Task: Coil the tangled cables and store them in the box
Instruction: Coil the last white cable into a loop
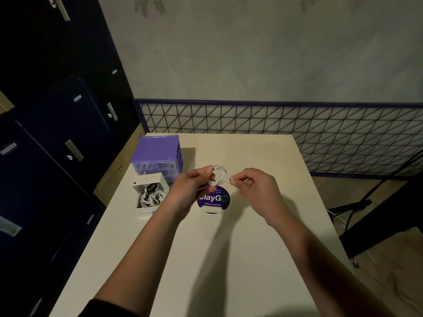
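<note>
Cream desk [229, 259] with round purple sticker [214, 200] near centre. Purple drawer unit [158, 154] at far-left corner. Dark lockers [57, 110] left. Wire grid panel [297, 131] behind desk, against grey wall [251, 53].

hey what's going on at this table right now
A person is winding a white cable into a small coil above the table. The left hand holds the loops, and the right hand pinches the loose end. To the left, an open white box already holds several coiled cables, next to a purple drawer unit. This coil is not in the box yet.
</note>
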A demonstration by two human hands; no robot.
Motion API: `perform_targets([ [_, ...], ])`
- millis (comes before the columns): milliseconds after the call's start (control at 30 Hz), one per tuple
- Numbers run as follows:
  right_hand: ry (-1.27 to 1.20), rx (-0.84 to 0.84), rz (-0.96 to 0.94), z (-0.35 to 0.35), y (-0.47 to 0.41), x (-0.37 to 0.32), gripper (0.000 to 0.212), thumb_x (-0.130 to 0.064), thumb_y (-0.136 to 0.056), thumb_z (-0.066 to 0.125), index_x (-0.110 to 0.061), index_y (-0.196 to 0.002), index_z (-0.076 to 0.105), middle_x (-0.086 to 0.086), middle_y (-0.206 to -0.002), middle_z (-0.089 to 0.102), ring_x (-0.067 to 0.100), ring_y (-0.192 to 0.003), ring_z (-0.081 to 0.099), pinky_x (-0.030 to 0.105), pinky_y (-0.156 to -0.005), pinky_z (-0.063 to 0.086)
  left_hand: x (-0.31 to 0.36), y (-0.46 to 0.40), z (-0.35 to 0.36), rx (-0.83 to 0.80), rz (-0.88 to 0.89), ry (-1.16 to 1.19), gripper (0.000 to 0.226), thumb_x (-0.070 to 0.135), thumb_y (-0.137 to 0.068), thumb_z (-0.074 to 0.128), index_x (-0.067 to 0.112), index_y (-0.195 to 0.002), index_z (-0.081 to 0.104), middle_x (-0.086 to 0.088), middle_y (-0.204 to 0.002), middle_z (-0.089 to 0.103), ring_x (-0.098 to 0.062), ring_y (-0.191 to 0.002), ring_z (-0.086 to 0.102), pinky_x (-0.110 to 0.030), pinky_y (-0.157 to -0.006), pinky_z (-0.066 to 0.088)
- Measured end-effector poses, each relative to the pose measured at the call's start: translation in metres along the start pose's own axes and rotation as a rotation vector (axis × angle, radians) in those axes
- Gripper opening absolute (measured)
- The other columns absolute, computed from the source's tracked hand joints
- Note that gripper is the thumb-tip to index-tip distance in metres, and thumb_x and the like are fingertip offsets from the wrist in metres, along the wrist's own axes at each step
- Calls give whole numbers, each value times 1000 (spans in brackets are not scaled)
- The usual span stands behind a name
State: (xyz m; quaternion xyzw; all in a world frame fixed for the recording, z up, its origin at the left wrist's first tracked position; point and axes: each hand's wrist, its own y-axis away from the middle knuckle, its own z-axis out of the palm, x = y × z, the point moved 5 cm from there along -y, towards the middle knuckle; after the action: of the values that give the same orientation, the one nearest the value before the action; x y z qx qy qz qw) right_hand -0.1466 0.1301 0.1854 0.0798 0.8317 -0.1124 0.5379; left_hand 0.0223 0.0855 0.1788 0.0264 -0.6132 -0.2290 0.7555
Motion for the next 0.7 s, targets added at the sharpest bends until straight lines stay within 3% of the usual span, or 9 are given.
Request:
perform_targets([
  [133,29,36,-90,-4,-3,-3,7,-13,-84,71,-16,-89,75,-4,-83,63,9,-71,61,9,-64,42,1,3,1,-8,7,27,32,21,-91,59,1,-115,65,-25,-119,63,-25,-102,63,-29,-87,56],
  [267,-36,60,-78,-6,-3,-4,15,-7,-84,69,-17,-92,76,-6,-87,65,-4,-75,61,6,-71,44,-1,7,4,-37,-58,67,20,12,-94,57,1,-108,66,-19,-112,66,-23,-93,64,-23,-76,58],
  [333,-132,54,-15,-4,-4,-1,18,-5,-84,68,-20,-90,75,-4,-90,69,1,-80,66,10,-75,48,-4,9,5,-54,-79,73,21,10,-94,55,0,-110,65,-19,-111,67,-22,-91,64,-23,-75,58],
  [433,-426,-18,132,1,-3,3,16,-3,-85,67,-14,-94,74,6,-89,74,18,-82,70,27,-81,57,-7,11,5,-36,-89,69,27,11,-95,55,-2,-117,62,-24,-119,64,-26,-99,61,-25,-78,58],
  [567,-673,-122,231,5,3,2,19,-4,-88,63,0,-106,69,16,-99,72,22,-86,70,29,-82,58,-7,10,7,-9,-93,69,30,9,-94,57,-4,-121,59,-23,-114,66,-23,-85,65,-22,-65,58],
  [700,-796,-164,267,5,4,0,22,-4,-89,61,2,-109,66,17,-102,72,24,-91,70,32,-86,57,-7,10,8,-31,-96,96,32,11,-93,59,-2,-121,60,-18,-109,67,-18,-78,67,-20,-64,56],
])
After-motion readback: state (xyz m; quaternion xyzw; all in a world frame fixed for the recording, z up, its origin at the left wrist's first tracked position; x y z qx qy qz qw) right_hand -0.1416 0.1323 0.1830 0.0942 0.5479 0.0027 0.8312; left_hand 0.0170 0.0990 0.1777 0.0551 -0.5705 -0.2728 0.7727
